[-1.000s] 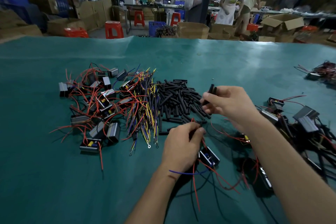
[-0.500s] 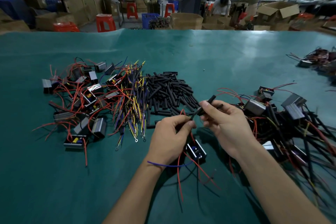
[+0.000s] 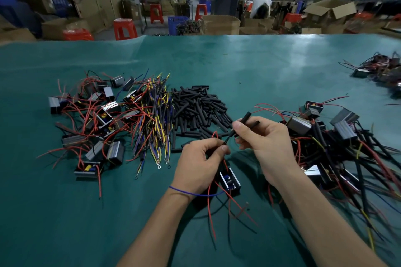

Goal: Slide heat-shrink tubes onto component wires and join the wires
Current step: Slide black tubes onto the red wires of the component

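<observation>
Over the green counter, the right hand pinches two short matte-black heat-shrink tubes; the left hand pinches a thin wire at the tube's lower mouth.

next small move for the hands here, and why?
Probably push the tube in the right hand down along the wire end pinched by the left hand: the tube's lower end already meets that wire tip, and a second tube waits in the same hand.

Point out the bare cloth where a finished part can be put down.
Free: the green table cloth beyond the black heat-shrink tube pile, and the near-left corner below the red-wired component heap. Crowded: right, by the finished black-sleeved parts.
</observation>
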The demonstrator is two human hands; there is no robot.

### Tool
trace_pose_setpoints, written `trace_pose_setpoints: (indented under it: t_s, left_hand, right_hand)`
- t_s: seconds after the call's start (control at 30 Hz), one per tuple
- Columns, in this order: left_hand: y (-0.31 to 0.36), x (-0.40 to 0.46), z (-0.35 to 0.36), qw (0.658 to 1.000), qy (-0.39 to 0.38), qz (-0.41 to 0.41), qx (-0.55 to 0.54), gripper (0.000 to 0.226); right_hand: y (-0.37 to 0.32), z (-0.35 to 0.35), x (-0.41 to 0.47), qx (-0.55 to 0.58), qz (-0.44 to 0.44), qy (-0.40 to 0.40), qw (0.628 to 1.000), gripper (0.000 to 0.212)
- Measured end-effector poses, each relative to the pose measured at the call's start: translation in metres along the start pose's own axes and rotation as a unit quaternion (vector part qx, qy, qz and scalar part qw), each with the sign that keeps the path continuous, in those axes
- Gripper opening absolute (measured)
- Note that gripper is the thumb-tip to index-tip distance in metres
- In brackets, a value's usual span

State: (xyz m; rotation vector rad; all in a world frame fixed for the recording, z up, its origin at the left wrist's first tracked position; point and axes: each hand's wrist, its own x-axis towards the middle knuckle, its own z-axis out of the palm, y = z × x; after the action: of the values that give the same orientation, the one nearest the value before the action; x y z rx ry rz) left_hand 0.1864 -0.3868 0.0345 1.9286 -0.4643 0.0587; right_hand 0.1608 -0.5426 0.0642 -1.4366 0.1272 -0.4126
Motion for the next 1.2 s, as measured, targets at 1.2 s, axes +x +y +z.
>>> trace_pose_setpoints:
  t_s: [1.2]
  left_hand:
    - [0.007, -0.0012, -0.0019, 0.998, -0.004, -0.012, -0.058, 0.011]
  right_hand:
    - [0.0022, -0.005, 0.004, 0.081, 0.114, -0.048, 0.989, 0.019]
